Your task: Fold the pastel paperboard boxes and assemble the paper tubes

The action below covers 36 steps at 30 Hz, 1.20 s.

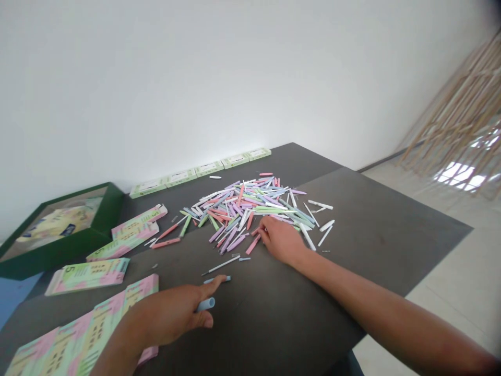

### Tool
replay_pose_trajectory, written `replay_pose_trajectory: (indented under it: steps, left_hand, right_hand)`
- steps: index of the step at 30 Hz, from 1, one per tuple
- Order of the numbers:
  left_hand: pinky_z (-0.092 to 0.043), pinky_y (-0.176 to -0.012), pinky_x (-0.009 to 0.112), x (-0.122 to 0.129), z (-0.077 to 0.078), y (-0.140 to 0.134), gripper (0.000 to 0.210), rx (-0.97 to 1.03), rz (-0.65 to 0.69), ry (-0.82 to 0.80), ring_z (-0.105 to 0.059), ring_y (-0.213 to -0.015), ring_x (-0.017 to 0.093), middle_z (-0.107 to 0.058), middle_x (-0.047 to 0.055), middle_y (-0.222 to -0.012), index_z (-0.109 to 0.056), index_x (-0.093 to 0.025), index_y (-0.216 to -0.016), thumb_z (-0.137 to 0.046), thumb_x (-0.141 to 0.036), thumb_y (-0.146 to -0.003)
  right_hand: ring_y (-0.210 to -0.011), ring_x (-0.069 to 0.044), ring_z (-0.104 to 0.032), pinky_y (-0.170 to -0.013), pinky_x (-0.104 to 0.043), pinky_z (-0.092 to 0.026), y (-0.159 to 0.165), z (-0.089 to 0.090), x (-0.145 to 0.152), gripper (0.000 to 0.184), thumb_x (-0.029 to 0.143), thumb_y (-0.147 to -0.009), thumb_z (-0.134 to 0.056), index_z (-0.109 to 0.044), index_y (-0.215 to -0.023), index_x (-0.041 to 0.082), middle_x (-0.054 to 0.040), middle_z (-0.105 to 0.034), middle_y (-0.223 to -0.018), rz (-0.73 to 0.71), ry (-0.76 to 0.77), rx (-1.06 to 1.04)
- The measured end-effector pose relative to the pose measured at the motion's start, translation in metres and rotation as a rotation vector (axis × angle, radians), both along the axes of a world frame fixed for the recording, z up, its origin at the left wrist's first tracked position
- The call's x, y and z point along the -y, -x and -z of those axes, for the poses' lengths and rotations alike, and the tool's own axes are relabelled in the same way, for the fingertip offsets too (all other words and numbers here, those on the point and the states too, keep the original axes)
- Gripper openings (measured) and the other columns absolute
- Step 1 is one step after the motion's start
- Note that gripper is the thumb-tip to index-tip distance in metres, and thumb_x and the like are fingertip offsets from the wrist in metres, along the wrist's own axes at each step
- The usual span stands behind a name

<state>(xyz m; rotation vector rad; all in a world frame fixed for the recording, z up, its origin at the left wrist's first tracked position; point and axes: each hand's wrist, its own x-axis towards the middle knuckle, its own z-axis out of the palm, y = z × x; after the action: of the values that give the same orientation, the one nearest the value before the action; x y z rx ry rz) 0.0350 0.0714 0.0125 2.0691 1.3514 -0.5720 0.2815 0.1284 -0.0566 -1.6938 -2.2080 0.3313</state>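
Observation:
My left hand (pixel 183 313) is low over the dark table, with a light blue pen barrel (pixel 206 304) held between thumb and fingers, its hollow end facing right. My index finger stretches out onto a small blue pen part (pixel 222 279) lying on the table. Just beyond lie a pen refill (pixel 221 265) and a short blue-grey piece (pixel 245 259). At the near edge of a heap of pastel pen parts (pixel 235 211), my right hand (pixel 279 237) has its fingertips closed on a pink pen part (pixel 255 231). Another pink barrel (pixel 253 244) rests beside those fingers.
Green-and-pink printed packets (pixel 90 324) lie at the front left, with more packets (pixel 133 232) behind. A green box (pixel 109 209) with plastic wrapping stands at the far left. Flat green boxes (pixel 209 168) line the wall. The table edge (pixel 422 279) drops off at right.

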Motion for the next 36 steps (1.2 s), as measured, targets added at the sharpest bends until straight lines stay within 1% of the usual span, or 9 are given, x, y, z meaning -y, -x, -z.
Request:
replay_pose_trajectory:
  steps: [3, 6, 10, 13, 16, 18, 23, 30, 36]
  left_hand:
    - [-0.045, -0.064, 0.029, -0.003, 0.0, -0.002, 0.069, 0.004, -0.002, -0.014, -0.065, -0.081, 0.026, -0.069, 0.006, -0.096, -0.028, -0.027, -0.142, -0.052, -0.035, -0.078]
    - [-0.045, -0.064, 0.03, -0.004, 0.002, -0.007, 0.051, -0.002, 0.008, -0.022, -0.065, -0.079, 0.026, -0.071, 0.006, -0.091, -0.049, -0.026, -0.128, -0.05, -0.034, -0.078]
    - [-0.046, -0.064, 0.029, -0.004, 0.007, -0.015, 0.028, 0.01, 0.032, 0.006, -0.066, -0.079, 0.026, -0.072, 0.007, -0.089, -0.065, -0.022, -0.099, -0.048, -0.027, -0.078]
    - [-0.046, -0.065, 0.029, -0.003, 0.007, -0.012, 0.041, 0.043, 0.016, 0.009, -0.065, -0.082, 0.026, -0.071, 0.007, -0.094, -0.057, -0.023, -0.117, -0.05, -0.03, -0.077]
    - [-0.045, -0.069, 0.032, -0.002, 0.002, 0.002, 0.065, 0.034, -0.018, -0.047, -0.064, -0.086, 0.028, -0.069, 0.009, -0.101, -0.031, -0.022, -0.14, -0.049, -0.039, -0.08]
    - [-0.044, -0.072, 0.031, 0.0, -0.001, 0.012, 0.069, 0.06, -0.052, -0.043, -0.063, -0.09, 0.026, -0.067, 0.01, -0.106, -0.021, -0.02, -0.144, -0.044, -0.043, -0.083]
    - [-0.043, -0.073, 0.028, 0.004, -0.006, 0.015, 0.069, 0.084, -0.023, 0.016, -0.063, -0.089, 0.024, -0.069, 0.008, -0.103, -0.019, -0.018, -0.145, -0.042, -0.043, -0.085]
    - [-0.043, -0.067, 0.025, 0.009, -0.003, 0.015, 0.065, 0.119, -0.014, 0.046, -0.064, -0.084, 0.021, -0.07, 0.003, -0.1, -0.014, -0.021, -0.146, -0.04, -0.037, -0.088]
    - [-0.043, -0.069, 0.026, 0.013, 0.001, 0.022, 0.064, 0.109, -0.048, 0.008, -0.063, -0.087, 0.021, -0.07, 0.003, -0.101, -0.014, -0.025, -0.146, -0.041, -0.038, -0.09]
  right_hand:
    - [-0.065, -0.013, -0.053, -0.056, -0.023, -0.032, 0.008, -0.013, 0.022, 0.018, 0.033, -0.087, -0.049, -0.053, -0.094, 0.018, 0.0001, -0.059, -0.073, -0.269, 0.232, -0.31]
    - [-0.059, -0.01, -0.051, -0.052, -0.02, -0.033, 0.032, -0.018, 0.058, 0.043, 0.044, -0.079, -0.059, -0.047, -0.112, 0.019, 0.0028, -0.058, -0.074, -0.569, 0.408, -0.625]
    - [-0.067, -0.01, -0.053, -0.057, -0.02, -0.036, 0.065, -0.011, 0.084, 0.026, 0.029, -0.083, -0.055, -0.051, -0.106, 0.019, -0.0002, -0.061, -0.081, -0.465, 0.338, -0.849]
    - [-0.059, -0.009, -0.051, -0.053, -0.019, -0.036, 0.075, 0.0, 0.077, 0.012, 0.023, -0.085, -0.05, -0.052, -0.096, 0.018, 0.0023, -0.058, -0.07, -0.404, 0.382, -0.954]
    - [-0.045, -0.007, -0.046, -0.044, -0.018, -0.033, 0.061, 0.008, 0.056, 0.008, 0.026, -0.087, -0.044, -0.047, -0.089, 0.018, 0.0058, -0.051, -0.061, -0.313, 0.491, -0.996]
    - [-0.045, -0.008, -0.045, -0.045, -0.019, -0.034, 0.041, 0.01, 0.036, 0.009, 0.027, -0.087, -0.042, -0.045, -0.089, 0.018, 0.0061, -0.049, -0.06, -0.228, 0.445, -0.948]
    - [-0.066, -0.013, -0.05, -0.062, -0.025, -0.037, -0.01, 0.018, -0.01, 0.013, 0.028, -0.085, -0.049, -0.057, -0.088, 0.017, -0.0002, -0.056, -0.073, -0.106, 0.023, -0.422]
    - [-0.094, -0.02, -0.05, -0.082, -0.03, -0.035, -0.016, 0.036, -0.033, 0.022, 0.03, -0.085, -0.052, -0.059, -0.102, 0.017, -0.0087, -0.056, -0.097, -0.155, -0.109, -0.052]
    - [-0.087, -0.018, -0.052, -0.074, -0.027, -0.036, -0.002, 0.014, -0.039, 0.02, 0.027, -0.088, -0.046, -0.058, -0.101, 0.017, -0.0075, -0.058, -0.095, -0.157, -0.097, -0.012]
